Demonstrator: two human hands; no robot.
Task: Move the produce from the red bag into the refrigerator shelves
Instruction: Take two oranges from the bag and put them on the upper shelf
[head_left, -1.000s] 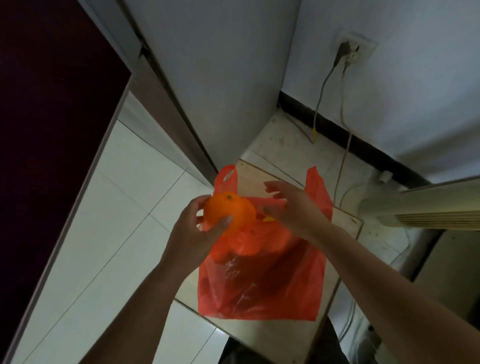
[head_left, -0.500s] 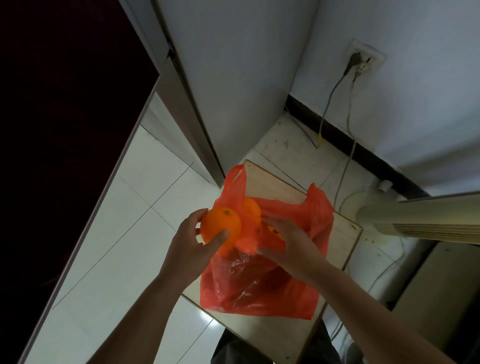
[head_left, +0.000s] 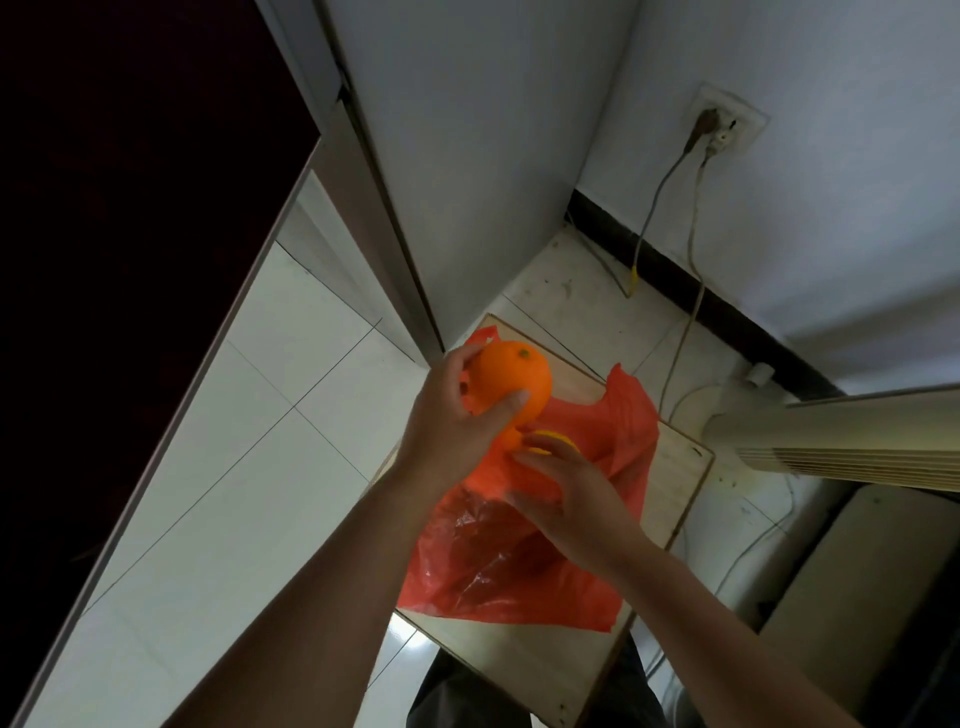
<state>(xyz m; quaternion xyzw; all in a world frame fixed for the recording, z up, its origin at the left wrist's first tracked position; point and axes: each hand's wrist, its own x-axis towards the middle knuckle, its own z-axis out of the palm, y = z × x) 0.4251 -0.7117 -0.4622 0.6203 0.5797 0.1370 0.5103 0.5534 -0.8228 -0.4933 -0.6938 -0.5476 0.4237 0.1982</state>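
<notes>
Orange fruit (head_left: 511, 383) stem-up in left hand (head_left: 447, 436), yellow fruit (head_left: 560, 440) in right hand (head_left: 571, 501)

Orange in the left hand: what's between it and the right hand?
Between the orange and right hand, head view shows another fruit, over the red bag.

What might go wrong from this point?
The left hand grips the orange near the wooden board's edge; a slip would likely drop it onto the tile floor. The right hand curls its fingers over a yellower fruit at the red bag's mouth; lifting could drag the limp bag along.
</notes>
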